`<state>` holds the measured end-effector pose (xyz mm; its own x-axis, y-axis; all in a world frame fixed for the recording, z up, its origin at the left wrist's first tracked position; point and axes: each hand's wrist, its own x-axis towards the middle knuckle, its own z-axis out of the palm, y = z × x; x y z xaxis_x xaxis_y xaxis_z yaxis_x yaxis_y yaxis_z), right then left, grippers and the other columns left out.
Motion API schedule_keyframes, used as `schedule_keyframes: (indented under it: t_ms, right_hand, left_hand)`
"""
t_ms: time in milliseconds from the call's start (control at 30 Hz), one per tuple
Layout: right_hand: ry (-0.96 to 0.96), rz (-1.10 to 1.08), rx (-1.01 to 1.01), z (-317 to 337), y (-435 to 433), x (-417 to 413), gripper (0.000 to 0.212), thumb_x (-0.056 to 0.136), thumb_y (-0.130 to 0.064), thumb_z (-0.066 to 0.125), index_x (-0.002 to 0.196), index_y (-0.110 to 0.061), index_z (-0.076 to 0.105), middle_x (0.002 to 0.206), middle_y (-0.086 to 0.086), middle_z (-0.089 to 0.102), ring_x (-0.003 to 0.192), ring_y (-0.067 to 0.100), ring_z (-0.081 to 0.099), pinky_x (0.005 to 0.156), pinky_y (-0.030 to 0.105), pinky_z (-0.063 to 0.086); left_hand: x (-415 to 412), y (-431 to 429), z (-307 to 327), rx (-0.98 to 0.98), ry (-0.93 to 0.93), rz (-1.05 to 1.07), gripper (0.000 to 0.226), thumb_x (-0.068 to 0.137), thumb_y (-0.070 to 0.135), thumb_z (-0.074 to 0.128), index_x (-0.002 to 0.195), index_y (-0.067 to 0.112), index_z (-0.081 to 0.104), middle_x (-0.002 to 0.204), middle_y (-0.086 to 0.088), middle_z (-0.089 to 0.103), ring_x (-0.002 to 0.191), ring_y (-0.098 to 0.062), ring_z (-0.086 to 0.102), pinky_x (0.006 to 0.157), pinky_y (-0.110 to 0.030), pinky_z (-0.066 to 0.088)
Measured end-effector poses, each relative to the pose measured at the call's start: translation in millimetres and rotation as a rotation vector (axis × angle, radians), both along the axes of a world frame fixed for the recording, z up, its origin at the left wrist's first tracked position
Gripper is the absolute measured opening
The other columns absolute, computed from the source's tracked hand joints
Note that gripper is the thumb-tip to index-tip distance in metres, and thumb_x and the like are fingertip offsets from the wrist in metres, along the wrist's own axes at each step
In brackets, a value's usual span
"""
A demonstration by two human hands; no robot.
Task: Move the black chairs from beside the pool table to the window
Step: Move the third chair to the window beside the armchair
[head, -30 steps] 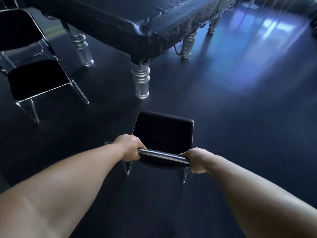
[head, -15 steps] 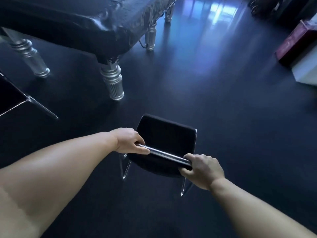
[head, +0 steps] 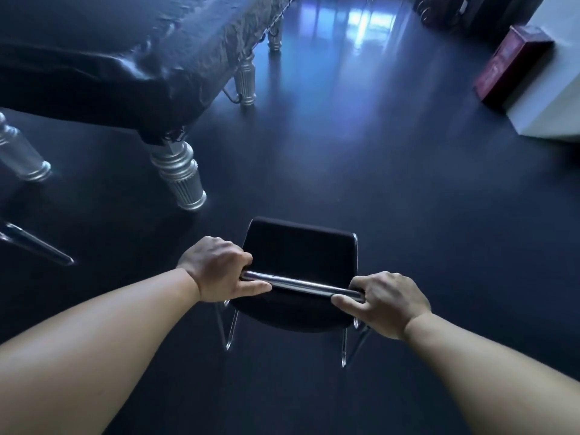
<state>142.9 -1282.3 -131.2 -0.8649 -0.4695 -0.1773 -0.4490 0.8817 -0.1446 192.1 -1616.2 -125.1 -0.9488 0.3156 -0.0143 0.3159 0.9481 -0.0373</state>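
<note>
Chair point(head: 301, 255), black, chrome-framed: likely light and rigid; left hand point(head: 216, 271) and right hand point(head: 387, 301) are gripping its top rail point(head: 301, 282).

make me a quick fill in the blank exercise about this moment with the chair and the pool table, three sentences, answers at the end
1. Both the left hand and the right hand grip the metal ____ along the top of the black chair.
2. The pool table stands on ____-coloured legs.
3. A red box leans against a ____ block at the far right.

Answers: bar; silver; white
</note>
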Motion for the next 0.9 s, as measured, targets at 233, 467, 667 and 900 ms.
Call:
schedule_keyframes:
  t_ms: [233, 467, 667, 900]
  right_hand:
    - [0.058, 0.015, -0.001, 1, -6, -61, 0.080, 0.065, -0.098, 0.016, 0.068, -0.028, 0.054, 0.063, -0.009, 0.057, 0.067, 0.015, 0.055, 0.061, 0.034, 0.036]
    - [0.110, 0.022, -0.004, 5, -12, -131, 0.082, 0.064, -0.097, 0.014, 0.069, -0.026, 0.055, 0.068, -0.008, 0.059, 0.071, 0.017, 0.057, 0.062, 0.034, 0.038]
    - [0.202, 0.025, 0.004, 2, -14, -196, 0.082, 0.064, -0.096, 0.012, 0.067, -0.025, 0.054, 0.066, -0.008, 0.056, 0.070, 0.019, 0.055, 0.061, 0.034, 0.035]
    - [0.308, 0.033, 0.009, -3, -18, -297, 0.083, 0.065, -0.095, 0.010, 0.067, -0.026, 0.055, 0.063, -0.010, 0.052, 0.069, 0.021, 0.052, 0.062, 0.034, 0.035]
  left_hand:
    - [-63, -7, -3, -0.023, 0.074, -0.041, 0.086, 0.067, 0.096, -0.004, 0.063, 0.023, 0.041, 0.069, 0.008, 0.057, 0.066, -0.019, 0.055, 0.062, -0.033, 0.036]
    - [-136, -10, -3, -0.031, 0.124, -0.075, 0.081, 0.072, 0.093, 0.003, 0.062, 0.023, 0.041, 0.070, 0.007, 0.062, 0.069, -0.019, 0.061, 0.068, -0.034, 0.046]
    - [-206, -13, -6, -0.050, 0.202, -0.098, 0.081, 0.073, 0.092, 0.002, 0.062, 0.022, 0.042, 0.070, 0.006, 0.063, 0.070, -0.021, 0.062, 0.062, -0.032, 0.035]
    - [-306, -19, -14, -0.017, 0.331, -0.078, 0.083, 0.071, 0.095, -0.002, 0.056, 0.023, 0.037, 0.067, 0.005, 0.063, 0.067, -0.022, 0.062, 0.059, -0.032, 0.029]
